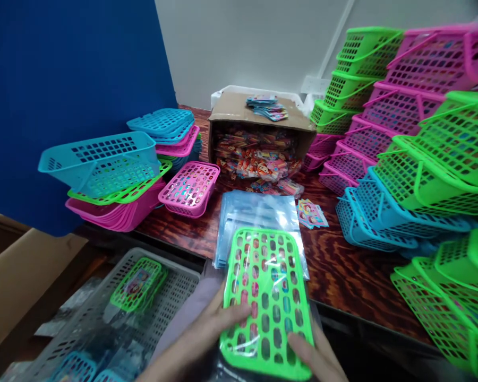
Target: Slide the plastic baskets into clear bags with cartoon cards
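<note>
A green plastic basket with a flat perforated lid (267, 302) is held in front of me at the table's edge, with clear film around it and small colourful items showing through its holes. My left hand (221, 315) grips its left side, thumb on the lid. My right hand (316, 353) holds the lower right side, thumb over the lid's edge. Under the basket's far end lies a stack of clear bags (258, 209) on the table. Small printed cards (311, 214) lie just right of the bags.
A cardboard box (258, 106) of packets stands at the back. Blue, green and pink baskets and lids (103, 164) are stacked left, beside a filled pink basket (190, 188). Tall basket stacks (398, 106) line the right. A grey crate (179, 276) with wrapped baskets sits below left.
</note>
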